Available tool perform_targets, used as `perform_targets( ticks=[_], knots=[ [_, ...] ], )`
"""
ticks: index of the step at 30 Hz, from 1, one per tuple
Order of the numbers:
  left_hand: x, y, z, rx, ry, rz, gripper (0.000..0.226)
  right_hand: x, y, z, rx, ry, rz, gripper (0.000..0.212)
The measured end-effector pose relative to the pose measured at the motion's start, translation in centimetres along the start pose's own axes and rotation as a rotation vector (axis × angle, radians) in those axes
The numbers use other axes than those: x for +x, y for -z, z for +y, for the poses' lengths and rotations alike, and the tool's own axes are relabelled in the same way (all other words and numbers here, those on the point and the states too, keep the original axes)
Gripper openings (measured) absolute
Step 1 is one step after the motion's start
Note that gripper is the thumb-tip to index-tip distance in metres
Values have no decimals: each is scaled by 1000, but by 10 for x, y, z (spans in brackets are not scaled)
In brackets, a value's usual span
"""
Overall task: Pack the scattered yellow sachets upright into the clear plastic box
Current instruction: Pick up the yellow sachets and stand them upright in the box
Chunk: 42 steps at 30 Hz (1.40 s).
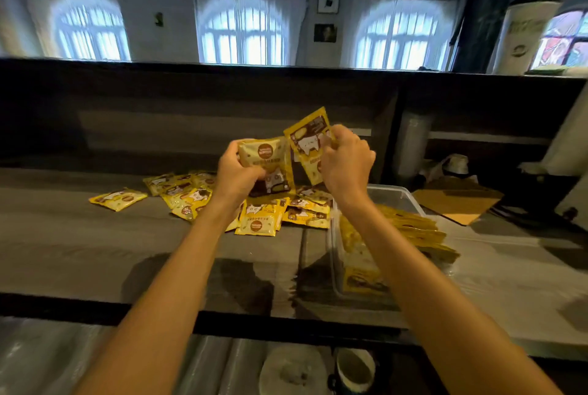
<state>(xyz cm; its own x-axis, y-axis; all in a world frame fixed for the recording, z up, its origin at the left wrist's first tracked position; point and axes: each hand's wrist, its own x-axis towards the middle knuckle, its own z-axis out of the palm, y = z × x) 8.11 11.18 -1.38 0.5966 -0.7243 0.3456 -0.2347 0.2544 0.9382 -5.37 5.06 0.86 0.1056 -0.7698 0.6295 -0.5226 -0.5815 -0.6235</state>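
My left hand (237, 172) is raised above the counter and grips a yellow sachet (270, 168) by its left edge. Just to its right, my right hand (345, 160) pinches a second yellow sachet (310, 140), tilted, by its right side. Under both hands lies a loose pile of yellow sachets (261, 216) flat on the grey counter, with one stray sachet (118, 198) off to the left. The clear plastic box (389, 195) sits to the right of the pile, below my right forearm. It holds a row of upright sachets (413, 232).
A dark raised ledge (222, 102) runs along the back of the counter. A piece of brown cardboard (458, 200) lies behind the box at right. Below the counter's front edge sit a pale round lid (292, 369) and a dark cup (354, 369).
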Motion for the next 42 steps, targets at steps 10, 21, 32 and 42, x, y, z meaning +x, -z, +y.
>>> perform_targets(
  ticks=[10, 21, 32, 42],
  knots=[
    [-2, -108, 10, -35, -108, -211, 14, 28, 87, 96, 54, -224, 80, 21],
    [-8, -121, -6, 63, -52, -352, 14, 18, 80, 136, 263, -366, -223, 7],
    [-21, -124, -13, 154, -156, -447, 27, 8, 88, 147, 343, -257, -298, 10],
    [-12, -108, -12, 702, -174, -661, 20, 11, 89, 155, 243, -248, -514, 15]
  ],
)
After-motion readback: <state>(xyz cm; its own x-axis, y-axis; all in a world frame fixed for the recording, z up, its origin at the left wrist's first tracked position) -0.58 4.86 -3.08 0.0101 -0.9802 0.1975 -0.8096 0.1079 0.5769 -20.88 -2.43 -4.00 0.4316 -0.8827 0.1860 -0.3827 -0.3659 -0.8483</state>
